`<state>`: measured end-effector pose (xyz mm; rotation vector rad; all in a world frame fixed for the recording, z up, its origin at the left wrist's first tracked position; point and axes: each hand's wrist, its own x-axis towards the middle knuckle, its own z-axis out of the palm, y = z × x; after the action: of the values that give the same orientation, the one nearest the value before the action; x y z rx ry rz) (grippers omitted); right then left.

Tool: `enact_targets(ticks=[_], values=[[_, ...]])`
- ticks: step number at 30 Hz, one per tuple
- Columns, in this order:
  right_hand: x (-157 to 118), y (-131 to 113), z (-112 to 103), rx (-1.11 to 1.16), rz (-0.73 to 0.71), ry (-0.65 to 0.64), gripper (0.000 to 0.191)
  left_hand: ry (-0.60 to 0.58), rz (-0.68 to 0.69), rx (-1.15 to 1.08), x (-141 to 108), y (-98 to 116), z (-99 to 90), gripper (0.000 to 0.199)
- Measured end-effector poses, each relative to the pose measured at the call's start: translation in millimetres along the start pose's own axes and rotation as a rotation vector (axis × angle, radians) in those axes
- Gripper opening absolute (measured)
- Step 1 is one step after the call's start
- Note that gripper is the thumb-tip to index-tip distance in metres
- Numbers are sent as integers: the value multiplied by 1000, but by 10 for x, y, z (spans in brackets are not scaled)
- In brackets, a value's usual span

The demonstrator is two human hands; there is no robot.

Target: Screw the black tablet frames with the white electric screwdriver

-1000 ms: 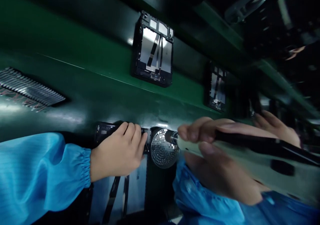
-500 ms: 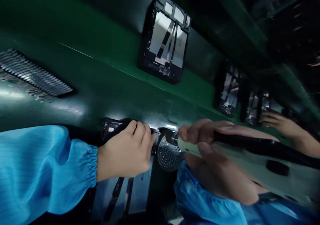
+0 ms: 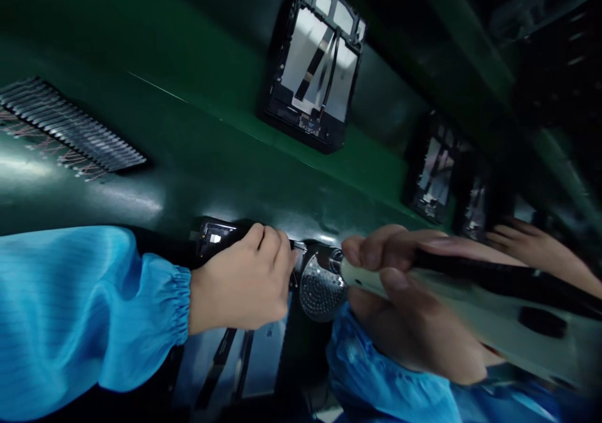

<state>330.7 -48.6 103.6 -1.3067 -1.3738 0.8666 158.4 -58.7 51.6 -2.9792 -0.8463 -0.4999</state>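
My left hand (image 3: 244, 278) presses on the upper part of an opened phone (image 3: 261, 360), fingers curled together at its top edge; the fingertips are hidden. Dark flat cables lie across the phone's pale inner panel. A corner of its black frame (image 3: 215, 239) shows left of my knuckles. My right hand (image 3: 414, 297) is wrapped round a pale electric screwdriver (image 3: 493, 313) with a black lever. Its metal nose points left, over a round, dimpled, shiny disc (image 3: 322, 288) beside the phone. The bit's tip cannot be made out.
Another opened phone (image 3: 317, 65) sits in a black holder on the green bench (image 3: 188, 134). Further phones (image 3: 437, 172) stand to the right, near another person's hand (image 3: 540, 244). A row of thin metallic strips with reddish wires (image 3: 75, 128) lies at left.
The view has shifted slightly. Both hands keep nearly the same places, the left on the phone and the right round the screwdriver. The other person's hand has moved a little.
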Motion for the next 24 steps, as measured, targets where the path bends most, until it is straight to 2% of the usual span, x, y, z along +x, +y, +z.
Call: enact_targets(ticks=[3,10,14,17,24], values=[[-1,-14,1,65,-13,43,18,-2,-3,4,3,-3,2,47],[21,-114,-20,58,-104,19,31,-11,-5,-10,0,-13,-3,48],[25,-72,-32,97,-60,-21,32,-13,1,-4,4,-13,-11,48],[14,-36,-36,141,-57,-18,30,-40,0,-6,10,-13,-20,48],[10,-29,3,144,-53,-1,29,-14,-9,2,3,-4,-25,45]])
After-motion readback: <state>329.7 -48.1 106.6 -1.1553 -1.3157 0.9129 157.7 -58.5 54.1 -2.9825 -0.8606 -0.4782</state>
